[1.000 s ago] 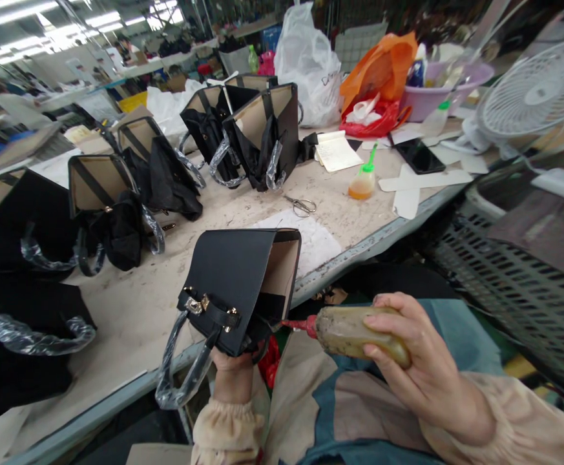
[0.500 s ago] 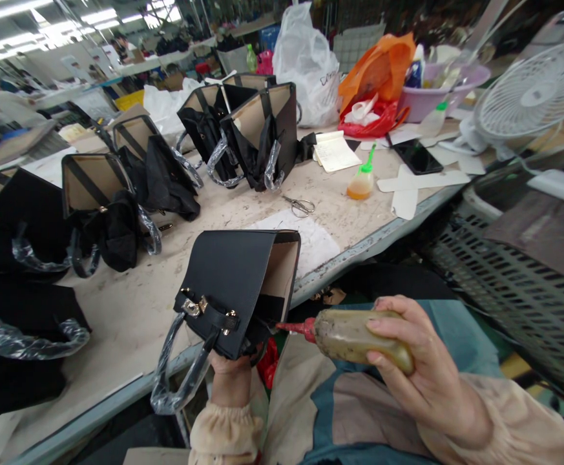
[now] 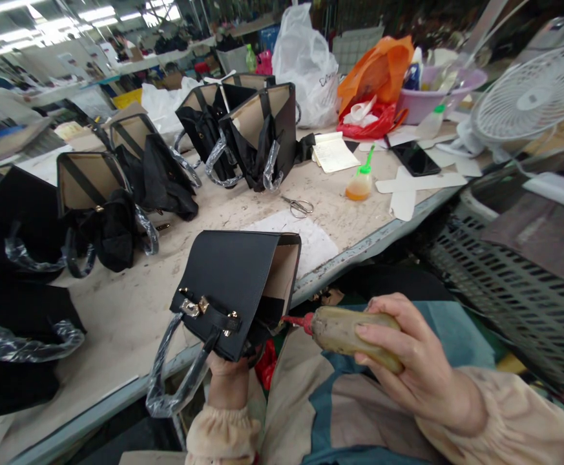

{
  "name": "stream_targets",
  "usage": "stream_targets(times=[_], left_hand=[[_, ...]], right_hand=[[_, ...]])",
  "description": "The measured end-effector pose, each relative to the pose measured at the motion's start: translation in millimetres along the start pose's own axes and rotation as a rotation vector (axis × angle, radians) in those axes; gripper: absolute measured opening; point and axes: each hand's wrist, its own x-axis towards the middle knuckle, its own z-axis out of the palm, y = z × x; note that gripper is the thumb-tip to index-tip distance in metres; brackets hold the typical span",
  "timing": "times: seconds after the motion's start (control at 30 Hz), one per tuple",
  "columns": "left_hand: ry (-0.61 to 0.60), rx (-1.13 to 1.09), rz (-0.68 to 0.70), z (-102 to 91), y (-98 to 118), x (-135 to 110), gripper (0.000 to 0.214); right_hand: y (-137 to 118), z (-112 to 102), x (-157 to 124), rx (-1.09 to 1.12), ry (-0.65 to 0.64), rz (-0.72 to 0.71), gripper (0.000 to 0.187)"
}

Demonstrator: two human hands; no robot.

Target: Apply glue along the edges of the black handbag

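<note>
A black handbag (image 3: 236,274) with gold-coloured fittings and a plastic-wrapped handle is tilted at the table's front edge. Beneath it, my left hand (image 3: 228,367) grips the bag from below; the bag hides most of the fingers. My right hand (image 3: 407,355) is wrapped round a smeared, yellowish squeeze bottle (image 3: 344,329) with a red nozzle. The nozzle tip points left at the bag's open side, close to its edge; I cannot tell whether it touches. Behind the bag lie a white sheet of paper (image 3: 318,248) and small scissors (image 3: 298,206).
Several black handbags (image 3: 257,135) stand on the table (image 3: 131,310) at left and back. At the right are a small green-capped bottle (image 3: 359,184), a phone (image 3: 415,159), a notepad (image 3: 334,152), a white fan (image 3: 533,97) and a plastic crate (image 3: 485,258).
My right hand and the squeeze bottle have shifted slightly left, and the nozzle tip sits a little higher by the bag's open side. The left hand still holds the bag.
</note>
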Motion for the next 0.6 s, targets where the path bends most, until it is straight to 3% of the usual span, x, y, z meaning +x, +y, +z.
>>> stream_targets(times=[0.1,0.2,0.37,0.6], left_hand=[[0.103,-0.126,-0.017,11.3,8.9,-4.0,0.034],[0.179,-0.246,-0.128,17.2,14.1,-6.7,0.029],[0.243,-0.279,-0.197,9.1,8.7,-1.8,0.028],[0.13,-0.263,-0.228,9.4,6.5,0.3,0.029]], right_hand=[[4.3,-0.1,3.6,-0.011,0.001,-0.02,0.023],[9.5,0.1,6.3,-0.022,0.016,-0.036,0.023],[24.0,3.6,11.8,-0.064,0.055,-0.068,0.025],[26.1,3.2,10.1,-0.006,0.083,0.021,0.028]])
